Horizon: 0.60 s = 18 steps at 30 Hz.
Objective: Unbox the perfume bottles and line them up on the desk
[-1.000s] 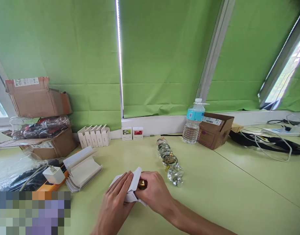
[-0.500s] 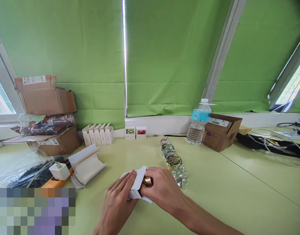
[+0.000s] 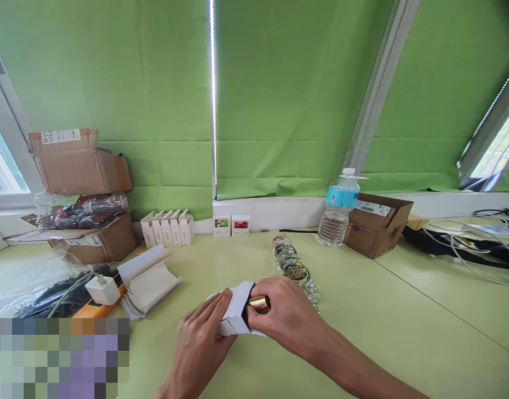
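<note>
A small white cardboard box [image 3: 237, 302] lies on its side, low over the table, with its open end facing right. My left hand [image 3: 207, 327] is closed around it, fingers across the top and thumb underneath. At the open end, my right hand [image 3: 281, 310] pinches a shiny gold cylinder [image 3: 260, 302], like a cap; the rest of it is hidden by the fingers and the box. Just beyond my right hand, a row of clear-wrapped round pieces with gold parts [image 3: 294, 266] runs away across the table.
Flat white cartons [image 3: 150, 282] lie at left beside a white charger [image 3: 102, 290] on an orange strip. Several upright white boxes [image 3: 167, 230] and two small picture boxes [image 3: 222, 226] line the back. A water bottle [image 3: 335, 213] stands by a brown carton [image 3: 375, 227]. Cables [image 3: 479, 249] lie far right.
My right hand has moved slightly right and up with the gold cylinder, away from the box. The box's open end now shows more clearly. My left hand keeps its hold.
</note>
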{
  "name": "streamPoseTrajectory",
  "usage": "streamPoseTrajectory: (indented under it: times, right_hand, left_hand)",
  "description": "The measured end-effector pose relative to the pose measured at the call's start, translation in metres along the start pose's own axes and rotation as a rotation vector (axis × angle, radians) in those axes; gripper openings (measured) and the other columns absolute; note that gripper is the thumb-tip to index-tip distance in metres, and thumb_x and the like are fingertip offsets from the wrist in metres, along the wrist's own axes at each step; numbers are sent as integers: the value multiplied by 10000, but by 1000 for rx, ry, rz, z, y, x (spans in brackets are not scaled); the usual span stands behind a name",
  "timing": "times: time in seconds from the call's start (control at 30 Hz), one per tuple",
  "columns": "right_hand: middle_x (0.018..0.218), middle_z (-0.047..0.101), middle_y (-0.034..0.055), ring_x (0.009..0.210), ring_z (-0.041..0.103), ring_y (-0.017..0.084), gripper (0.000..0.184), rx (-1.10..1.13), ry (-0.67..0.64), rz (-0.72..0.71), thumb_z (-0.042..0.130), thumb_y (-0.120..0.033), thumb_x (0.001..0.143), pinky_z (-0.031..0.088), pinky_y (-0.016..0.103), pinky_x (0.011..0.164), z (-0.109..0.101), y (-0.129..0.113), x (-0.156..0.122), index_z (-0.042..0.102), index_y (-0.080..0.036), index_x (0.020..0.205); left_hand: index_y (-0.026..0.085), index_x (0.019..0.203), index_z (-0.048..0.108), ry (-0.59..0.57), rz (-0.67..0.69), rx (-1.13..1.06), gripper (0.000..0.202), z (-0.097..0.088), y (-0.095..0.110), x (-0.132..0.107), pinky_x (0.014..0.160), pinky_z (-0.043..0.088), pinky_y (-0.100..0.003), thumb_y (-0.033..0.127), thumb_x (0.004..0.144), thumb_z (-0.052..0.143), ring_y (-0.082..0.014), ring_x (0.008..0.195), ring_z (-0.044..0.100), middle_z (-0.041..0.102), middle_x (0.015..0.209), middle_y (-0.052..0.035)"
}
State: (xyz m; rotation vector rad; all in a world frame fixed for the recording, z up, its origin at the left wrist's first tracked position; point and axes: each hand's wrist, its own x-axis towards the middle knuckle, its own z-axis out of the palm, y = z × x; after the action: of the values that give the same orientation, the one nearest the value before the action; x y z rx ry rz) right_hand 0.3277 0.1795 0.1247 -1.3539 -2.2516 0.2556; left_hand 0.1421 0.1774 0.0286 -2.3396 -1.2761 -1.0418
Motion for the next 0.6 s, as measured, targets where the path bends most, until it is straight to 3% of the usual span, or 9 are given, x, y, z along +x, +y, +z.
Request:
streamPoseTrajectory:
  times: [0.43, 0.6]
  right_hand:
    - [531, 441, -27, 534, 266, 98, 181, 92, 6, 15, 517, -194, 682, 188, 250, 463, -14, 1, 1, 534, -173, 503]
    - [562, 542, -8, 454, 343, 80, 161, 157, -11, 80, 527, -219, 699, 195, 245, 421, -18, 2, 1, 618, -169, 576]
  left_hand:
    - [253, 1271, 506, -14, -49, -20, 558, -7, -5, 4, 831, 573, -273, 119, 731, 554, -203, 1061, 654, 675, 1183, -27]
    - [251, 1253, 524, -9, -59, -17, 530, -6, -10, 3, 842, 567, -265, 131, 738, 566, -194, 1064, 652, 672, 1188, -14]
